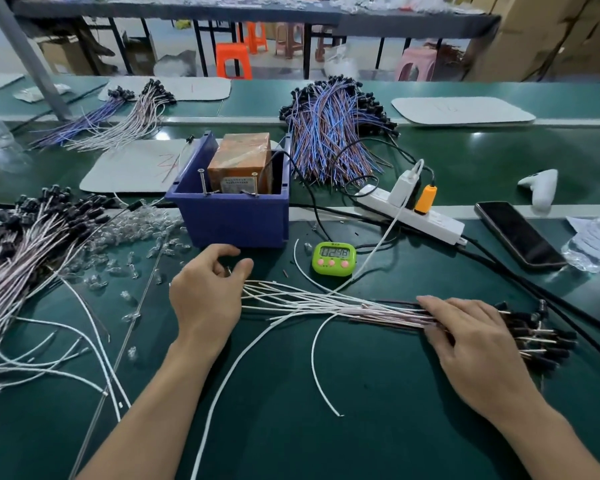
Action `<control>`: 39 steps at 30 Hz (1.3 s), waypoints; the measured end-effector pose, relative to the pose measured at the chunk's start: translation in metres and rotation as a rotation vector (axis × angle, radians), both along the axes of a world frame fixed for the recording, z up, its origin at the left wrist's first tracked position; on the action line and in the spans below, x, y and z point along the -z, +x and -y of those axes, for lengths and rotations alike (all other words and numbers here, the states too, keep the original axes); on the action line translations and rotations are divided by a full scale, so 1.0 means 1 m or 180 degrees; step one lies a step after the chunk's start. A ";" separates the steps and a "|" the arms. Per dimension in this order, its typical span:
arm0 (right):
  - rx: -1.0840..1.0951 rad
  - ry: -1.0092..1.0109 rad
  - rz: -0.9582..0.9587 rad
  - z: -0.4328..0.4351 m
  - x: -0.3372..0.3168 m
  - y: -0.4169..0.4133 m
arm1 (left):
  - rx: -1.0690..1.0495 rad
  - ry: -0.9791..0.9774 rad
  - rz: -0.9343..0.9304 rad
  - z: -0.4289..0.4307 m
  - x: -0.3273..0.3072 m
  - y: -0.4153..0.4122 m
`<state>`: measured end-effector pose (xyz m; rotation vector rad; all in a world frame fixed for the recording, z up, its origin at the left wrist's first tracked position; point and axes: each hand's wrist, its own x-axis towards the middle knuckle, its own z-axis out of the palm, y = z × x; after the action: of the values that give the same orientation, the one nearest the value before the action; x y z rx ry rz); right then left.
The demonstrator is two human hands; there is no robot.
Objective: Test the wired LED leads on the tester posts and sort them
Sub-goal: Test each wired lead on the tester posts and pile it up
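A bundle of white and pink LED leads (343, 304) lies across the green table, its black LED holders (541, 336) pointing right. My right hand (471, 336) lies flat on the bundle just left of the holders, fingers straight. My left hand (207, 296) sits at the fanned free wire ends (257, 289), fingers curled, with a small dark wire tip pinched between thumb and forefinger. Behind it stands the tester: a blue bin (229, 223) holding an orange-brown box (239, 157), with two metal posts (200, 181) at the front rim.
A large pile of leads (25, 247) and clear LED caps (136, 226) lie at the left. Blue-and-brown leads (329, 133) are heaped behind the bin. A green timer (333, 258), power strip (413, 213), phone (518, 233) and loose white wires (222, 372) surround my hands.
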<state>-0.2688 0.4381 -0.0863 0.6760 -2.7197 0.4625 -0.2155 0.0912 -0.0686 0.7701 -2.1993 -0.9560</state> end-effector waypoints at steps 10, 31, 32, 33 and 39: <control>-0.0478 -0.0910 0.0387 0.097 -0.029 0.038 | -0.0608 -0.0353 0.0284 0.032 -0.033 0.034; -0.1391 0.0653 0.1627 0.457 -0.054 0.069 | -0.1138 -0.1090 0.2136 0.202 -0.014 0.101; -0.1420 0.0691 0.1656 0.458 -0.054 0.069 | -0.1211 -0.1227 0.2279 0.204 -0.015 0.100; -0.1464 0.0700 0.1704 0.458 -0.055 0.069 | -0.1274 -0.1360 0.2406 0.205 -0.016 0.098; -0.1673 0.0358 0.1951 0.439 -0.046 0.057 | -0.1131 -0.1826 0.2613 0.213 -0.014 0.089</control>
<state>-0.2118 -0.0007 -0.0401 1.5106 -3.1162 0.7387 -0.1267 -0.1219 -0.0549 1.3441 -2.6507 0.2442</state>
